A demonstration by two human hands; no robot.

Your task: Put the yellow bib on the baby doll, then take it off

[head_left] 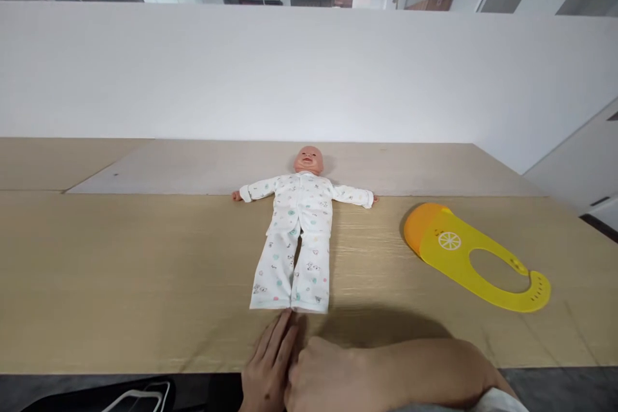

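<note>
Left hand (pixel 269 364): one, laid low at the near edge of the table, palm side down, fingers extended and close together, pointing away from the person; fingertips at the trouser hem, contact uncertain. Right hand (pixel 321 370): one, just beside the left hand and to its right, fingers bent inward and largely hidden, so whether it grips anything cannot be told; bare forearm running off to the right, ending in a pale sleeve (pixel 497 401). Doll (pixel 309 161): one, straight ahead of the left hand, on its back, face up, head farthest from the hands, arms spread wide to either side. Top (pixel 299 199): white, long-sleeved, small scattered print, worn by the doll. Trousers (pixel 311 270): white, matching print, legs slightly parted, hems nearest the fingertips. Bib (pixel 449 257): yellow, lying flat, well apart from the right hand, ahead and to its right; orange rounded end turned toward the doll, white citrus-slice motif, neck loop on the far right. Table (pixel 145 270): tan, glossy surface, beneath the hands, doll and bib; paler strip beyond. Partition (pixel 309 77): white, upright, farthest ahead of both hands, with glass above.
</note>
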